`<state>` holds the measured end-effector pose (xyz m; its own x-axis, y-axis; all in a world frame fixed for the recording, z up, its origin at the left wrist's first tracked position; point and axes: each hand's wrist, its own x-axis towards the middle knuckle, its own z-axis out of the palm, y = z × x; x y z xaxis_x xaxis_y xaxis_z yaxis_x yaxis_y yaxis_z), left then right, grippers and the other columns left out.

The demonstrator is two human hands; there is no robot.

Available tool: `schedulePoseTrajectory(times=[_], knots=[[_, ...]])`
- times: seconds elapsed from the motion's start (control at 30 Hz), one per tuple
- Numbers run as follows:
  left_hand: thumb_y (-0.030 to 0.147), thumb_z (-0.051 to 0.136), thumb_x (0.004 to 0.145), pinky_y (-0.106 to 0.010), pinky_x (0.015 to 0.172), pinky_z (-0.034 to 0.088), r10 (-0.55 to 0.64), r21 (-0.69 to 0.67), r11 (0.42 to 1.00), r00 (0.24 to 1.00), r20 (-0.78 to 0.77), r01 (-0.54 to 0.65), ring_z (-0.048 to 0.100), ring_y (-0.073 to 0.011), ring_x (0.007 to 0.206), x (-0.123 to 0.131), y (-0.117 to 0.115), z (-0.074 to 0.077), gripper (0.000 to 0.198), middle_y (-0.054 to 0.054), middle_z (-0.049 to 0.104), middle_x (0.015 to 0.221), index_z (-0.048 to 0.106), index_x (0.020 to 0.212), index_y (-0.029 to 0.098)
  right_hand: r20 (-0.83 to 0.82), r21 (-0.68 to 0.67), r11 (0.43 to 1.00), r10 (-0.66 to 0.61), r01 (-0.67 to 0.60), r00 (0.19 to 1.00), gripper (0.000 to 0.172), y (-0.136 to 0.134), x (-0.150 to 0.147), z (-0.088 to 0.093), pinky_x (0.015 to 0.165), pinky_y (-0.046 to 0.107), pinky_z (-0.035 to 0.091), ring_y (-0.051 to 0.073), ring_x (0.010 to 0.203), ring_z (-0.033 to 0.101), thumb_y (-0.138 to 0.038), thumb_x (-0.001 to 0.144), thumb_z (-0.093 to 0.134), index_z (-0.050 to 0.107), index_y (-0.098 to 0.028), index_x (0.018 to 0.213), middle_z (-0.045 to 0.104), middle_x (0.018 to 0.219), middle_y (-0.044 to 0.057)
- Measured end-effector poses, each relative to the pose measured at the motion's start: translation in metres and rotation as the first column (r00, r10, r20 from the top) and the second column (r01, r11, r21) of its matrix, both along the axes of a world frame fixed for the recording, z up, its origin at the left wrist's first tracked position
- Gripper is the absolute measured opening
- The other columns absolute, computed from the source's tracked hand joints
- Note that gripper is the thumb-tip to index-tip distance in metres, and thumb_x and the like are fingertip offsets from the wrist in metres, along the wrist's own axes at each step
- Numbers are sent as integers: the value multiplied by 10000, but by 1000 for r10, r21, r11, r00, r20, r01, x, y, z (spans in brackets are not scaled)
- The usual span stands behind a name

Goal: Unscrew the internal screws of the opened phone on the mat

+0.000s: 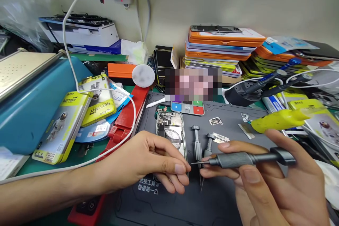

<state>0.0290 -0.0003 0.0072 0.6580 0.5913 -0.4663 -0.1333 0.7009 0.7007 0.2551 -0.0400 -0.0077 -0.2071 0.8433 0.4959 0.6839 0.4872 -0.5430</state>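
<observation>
Closely paired hands, one screwdriver, a crowded bench

Clutter hems the work in on three sides. To the left lie a blue machine [31, 102], yellow battery boxes [63, 127] and a white cable [124, 137] that loops across to the left edge of the mat. Behind stand stacked orange cases [219, 46]. To the right, a yellow tool [280, 119] juts in just above the right hand. The open room is the dark mat [212, 204] itself, mostly its near part, below both hands.

The screwdriver [238, 159] is slim grey metal, with a knurled grip, a wider round cap at its right end and a thin bit at its left. It is held level above the mat, pointing left.

The right hand [278, 187] is clamped on it, thumb on top of the knurled part and fingers beneath, with the cap end sticking out past the thumb. The left hand [148, 162] comes in from the left with thumb and forefinger pinched together. Whether something tiny sits between them cannot be told. The tip of the bit ends just beside those fingertips, nearly touching.

Under the left hand lies an opened phone [171, 127], with only its far end showing. Two more drivers [196, 144] lie just right of it on the mat, behind the held screwdriver.
</observation>
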Motion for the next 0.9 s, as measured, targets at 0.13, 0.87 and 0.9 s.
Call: schedulePoseTrajectory(times=[0.13, 0.87, 0.9], knots=[[283, 865, 902, -185, 769, 638, 22, 27, 999, 1000, 0, -22, 779, -157, 847, -1, 1, -1, 254, -119, 773, 949, 780, 1019, 74, -162, -139, 989, -83, 60, 983, 736, 2, 4, -3, 1068, -223, 486, -238, 1258, 426, -355, 1090, 254, 101, -82, 1757, 469, 1142, 8], [267, 854, 902, -173, 733, 629, -8, 31, 999, 999, -36, 9, 766, -130, 790, 0, -7, -1, 222, -97, 772, 905, 744, 912, 75, -14, -68, 993, 94, -95, 995, 636, -1, -1, 4, 1000, -221, 497, -284, 1095, 453, -141, 1089, 139, 40, -14, 1704, 473, 1127, -13], [269, 847, 912, -174, 733, 630, -11, 37, 999, 999, -32, 13, 764, -126, 785, 0, -7, -1, 215, -92, 772, 903, 745, 917, 79, -12, -61, 992, 107, -107, 994, 627, -1, 0, 4, 1000, -227, 490, -287, 1099, 449, -131, 1085, 142, 54, -9, 1693, 474, 1122, -15]])
